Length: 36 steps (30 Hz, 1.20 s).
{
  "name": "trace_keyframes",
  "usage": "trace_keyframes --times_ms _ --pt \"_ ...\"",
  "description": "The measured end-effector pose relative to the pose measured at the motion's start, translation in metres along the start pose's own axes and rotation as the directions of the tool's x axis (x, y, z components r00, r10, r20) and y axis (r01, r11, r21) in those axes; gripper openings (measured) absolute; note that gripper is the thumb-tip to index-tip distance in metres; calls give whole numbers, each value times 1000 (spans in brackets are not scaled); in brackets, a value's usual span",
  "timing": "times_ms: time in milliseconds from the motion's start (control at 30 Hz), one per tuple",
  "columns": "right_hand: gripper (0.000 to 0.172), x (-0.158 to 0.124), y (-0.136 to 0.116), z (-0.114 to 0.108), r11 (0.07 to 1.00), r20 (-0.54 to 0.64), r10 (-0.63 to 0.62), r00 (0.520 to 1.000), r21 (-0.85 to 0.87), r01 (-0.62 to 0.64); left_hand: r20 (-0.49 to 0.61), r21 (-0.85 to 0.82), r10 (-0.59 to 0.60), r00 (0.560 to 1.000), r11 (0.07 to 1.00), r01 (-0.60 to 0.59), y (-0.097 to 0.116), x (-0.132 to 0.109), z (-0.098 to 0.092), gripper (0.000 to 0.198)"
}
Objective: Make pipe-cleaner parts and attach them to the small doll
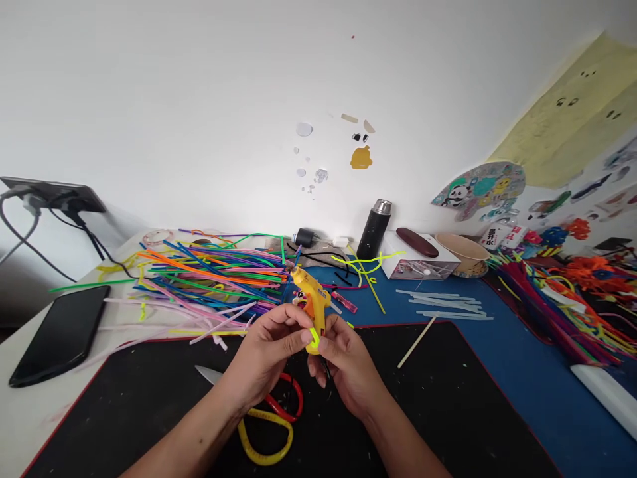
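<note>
Between my two hands is a short, bent piece of neon-yellow pipe cleaner (314, 337). My left hand (271, 342) pinches it from one side with thumb and forefinger. On the other side, the thumb and fingers of my right hand (348, 352) are closed on it too. Just behind the fingertips lies a yellow hot glue gun (313, 294), its nozzle pointing away and its lower end partly covered by the hands. Scissors (266, 458) with red and yellow handles rest on the black mat under my left wrist, which hides part of them.
Many coloured pipe cleaners (213, 272) lie heaped at the back left, near a black phone (60, 335). A black flask (374, 229), a white box (423, 262) and a bowl (462, 249) stand by the wall. Glue sticks (448, 305) and a wooden stick (417, 342) are to the right.
</note>
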State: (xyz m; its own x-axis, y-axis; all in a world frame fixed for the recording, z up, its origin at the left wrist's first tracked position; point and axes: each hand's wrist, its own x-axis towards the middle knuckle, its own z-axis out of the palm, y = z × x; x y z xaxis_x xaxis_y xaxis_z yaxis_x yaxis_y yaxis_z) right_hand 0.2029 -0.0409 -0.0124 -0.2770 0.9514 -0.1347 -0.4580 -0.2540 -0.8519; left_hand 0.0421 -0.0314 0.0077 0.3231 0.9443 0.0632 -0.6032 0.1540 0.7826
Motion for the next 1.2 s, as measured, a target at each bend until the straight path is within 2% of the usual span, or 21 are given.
trace_keyframes --times_ms 200,333,533,733,800,867,967,1033,1100,1200 --pt "44 -1 3 -1 992 53 80 995 94 -85 70 82 -13 997 997 8 2 -5 3 13" --pt "49 -1 7 -4 977 122 124 985 157 -142 120 147 -63 991 988 45 7 -11 8 14" --pt "43 2 8 -11 972 101 66 993 217 -87 162 267 -89 983 963 43 11 -15 13 13" --pt "37 6 -8 -7 973 138 27 990 224 -58 194 211 19 981 976 -61 19 -9 7 6" --pt "34 10 -13 -6 977 155 12 988 210 -44 99 218 89 991 970 -109 21 -5 0 9" --pt "32 14 -17 -5 982 168 2 986 184 -34 -64 230 141 988 965 -123 22 2 -8 14" --pt "30 22 -25 -1 988 185 -23 983 153 -6 -346 197 209 914 969 -147 21 12 -18 27" --pt "30 27 -33 3 992 222 -25 975 126 -4 -416 180 206 886 973 -142 20 18 -22 36" --pt "31 31 -42 7 995 262 -35 964 100 9 -437 166 187 880 978 -126 20 22 -25 40" --pt "30 37 -49 8 993 237 -86 968 96 65 -449 160 164 878 982 -102 17 23 -27 37"
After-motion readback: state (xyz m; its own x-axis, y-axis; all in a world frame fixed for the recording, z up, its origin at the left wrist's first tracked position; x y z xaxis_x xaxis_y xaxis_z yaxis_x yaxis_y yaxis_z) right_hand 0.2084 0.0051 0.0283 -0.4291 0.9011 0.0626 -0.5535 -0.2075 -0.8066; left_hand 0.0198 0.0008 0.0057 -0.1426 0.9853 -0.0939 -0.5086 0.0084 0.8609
